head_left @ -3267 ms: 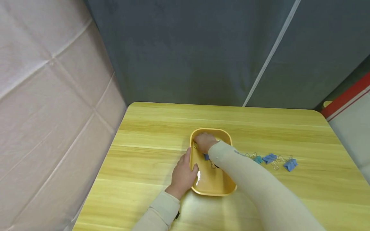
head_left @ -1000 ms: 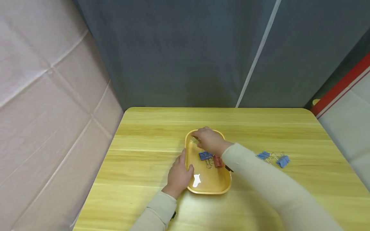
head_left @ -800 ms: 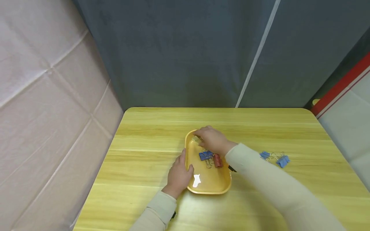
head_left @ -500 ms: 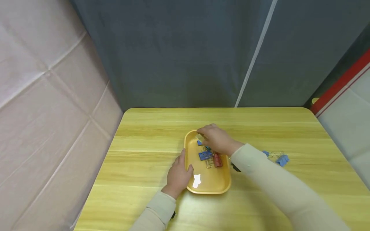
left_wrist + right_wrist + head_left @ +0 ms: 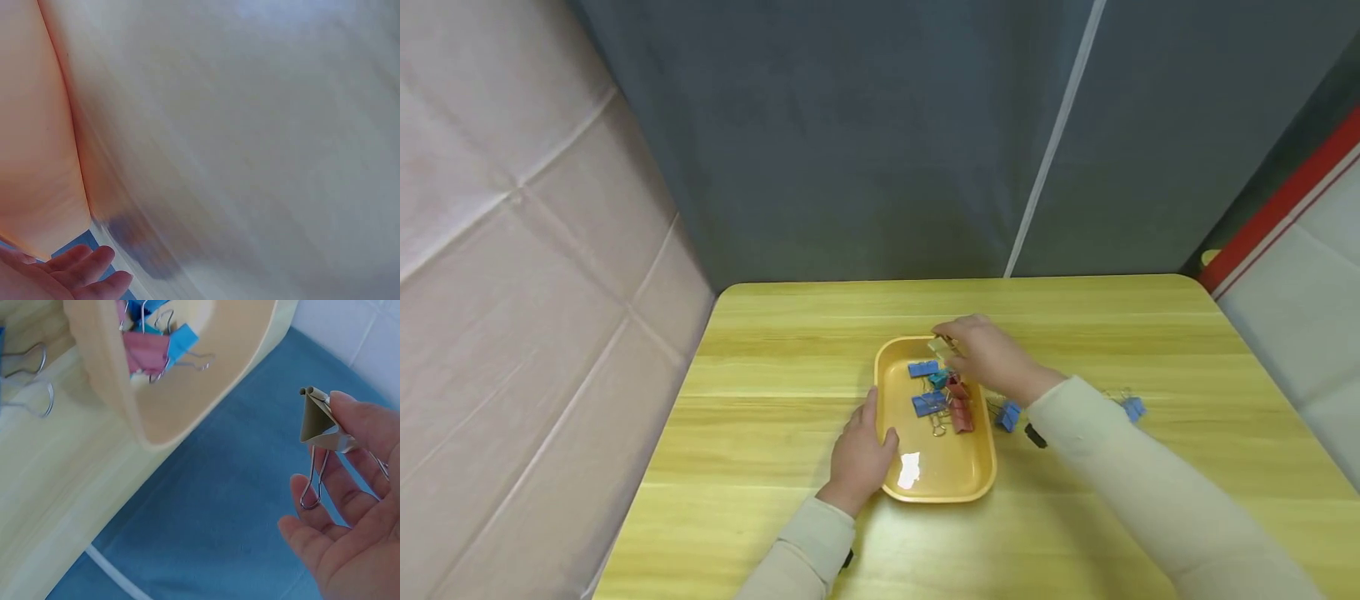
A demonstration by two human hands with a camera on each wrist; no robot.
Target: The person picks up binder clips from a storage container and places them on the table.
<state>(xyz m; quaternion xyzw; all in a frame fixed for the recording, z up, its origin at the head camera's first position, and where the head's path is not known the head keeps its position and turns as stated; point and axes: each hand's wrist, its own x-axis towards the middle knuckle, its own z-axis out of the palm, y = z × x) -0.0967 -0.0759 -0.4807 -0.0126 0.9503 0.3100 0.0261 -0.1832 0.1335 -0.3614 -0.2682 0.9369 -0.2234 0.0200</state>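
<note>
My right hand [image 5: 996, 354] pinches an olive-yellow binder clip [image 5: 320, 422] between thumb and fingers, its wire handles pointing down toward the palm in the right wrist view. In the head view this clip overlaps the far right corner of a yellow tray [image 5: 940, 497]. Inside the tray lie several binder clips: a blue one [image 5: 923, 368] at the back, a teal one [image 5: 938, 379], another blue one [image 5: 929, 404] and a red one [image 5: 962, 415]. At the tray's left side, my left hand [image 5: 861, 457] rests with its fingers extended along the outer wall and the thumb at the rim.
To the tray's right, a blue binder clip [image 5: 1008, 415] lies on the wooden table [image 5: 760, 433], and another blue clip [image 5: 1134, 408] sits farther right, partly behind the right sleeve. A dark curtain [image 5: 850, 150] hangs behind the table's far edge.
My right hand has drawn back from inside the tray, up and to the right, with the olive-yellow clip. More clips in the tray now show. The left hand has stayed at the tray's side.
</note>
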